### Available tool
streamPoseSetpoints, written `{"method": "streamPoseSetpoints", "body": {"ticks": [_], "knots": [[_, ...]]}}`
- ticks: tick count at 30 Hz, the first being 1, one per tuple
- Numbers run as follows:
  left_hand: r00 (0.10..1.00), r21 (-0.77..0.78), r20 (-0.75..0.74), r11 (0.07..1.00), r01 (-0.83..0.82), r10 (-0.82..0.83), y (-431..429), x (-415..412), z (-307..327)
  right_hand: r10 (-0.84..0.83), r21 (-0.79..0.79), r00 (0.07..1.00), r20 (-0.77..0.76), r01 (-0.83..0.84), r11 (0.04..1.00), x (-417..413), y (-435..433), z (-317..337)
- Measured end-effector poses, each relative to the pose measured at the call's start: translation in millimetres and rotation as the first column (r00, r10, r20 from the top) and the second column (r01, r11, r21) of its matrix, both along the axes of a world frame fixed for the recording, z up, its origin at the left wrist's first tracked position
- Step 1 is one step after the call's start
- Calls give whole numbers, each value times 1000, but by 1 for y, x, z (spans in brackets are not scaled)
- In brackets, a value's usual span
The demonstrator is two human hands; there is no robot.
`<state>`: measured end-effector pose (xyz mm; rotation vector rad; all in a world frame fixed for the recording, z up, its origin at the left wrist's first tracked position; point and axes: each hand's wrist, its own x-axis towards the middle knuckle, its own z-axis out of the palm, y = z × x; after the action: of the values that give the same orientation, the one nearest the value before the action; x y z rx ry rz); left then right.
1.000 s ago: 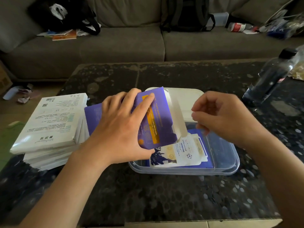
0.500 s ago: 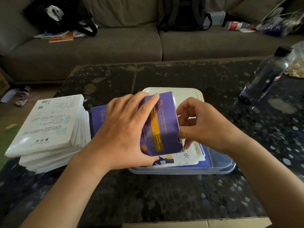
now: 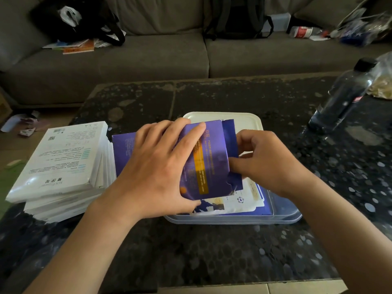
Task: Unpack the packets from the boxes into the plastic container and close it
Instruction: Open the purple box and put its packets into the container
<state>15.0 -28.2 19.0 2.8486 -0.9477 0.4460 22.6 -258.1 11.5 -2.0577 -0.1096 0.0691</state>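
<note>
My left hand grips a purple box with an orange stripe, held tilted over the left end of the clear plastic container. At the box's open right end my right hand pinches dark blue packets that stick partly out of it. Several packets, white and blue, lie flat inside the container. The container's white lid lies just behind it. Another purple box shows under my left hand.
A stack of white boxes stands on the dark table to the left. A dark bottle and a plastic bag stand at the right. A sofa with bags and papers runs along the back.
My right hand moved left from above the container to the box's open end and took hold of the packets, which now stick out of it. The white flap is out of sight.
</note>
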Motion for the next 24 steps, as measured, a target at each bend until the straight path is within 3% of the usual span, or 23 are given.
{"method": "streamPoseSetpoints", "body": {"ticks": [3, 7, 12, 15, 24], "knots": [[1000, 7, -3, 1000, -16, 16, 3, 2, 1, -4, 54, 999, -48, 6, 999, 3, -8, 0], [999, 19, -17, 999, -42, 42, 11, 5, 2, -14, 274, 984, -176, 63, 960, 9, -24, 2], [998, 33, -37, 998, -46, 47, 14, 6, 2, 167, 535, 940, -298, 20, 844, 6, -27, 12], [998, 36, -44, 999, -34, 36, 13, 5, 2, 150, 490, 937, -316, 25, 871, 4, -24, 7], [977, 41, 30, 976, -213, 211, 36, 15, 15, -165, 416, 969, -185, 229, 880, 15, -49, 3]]}}
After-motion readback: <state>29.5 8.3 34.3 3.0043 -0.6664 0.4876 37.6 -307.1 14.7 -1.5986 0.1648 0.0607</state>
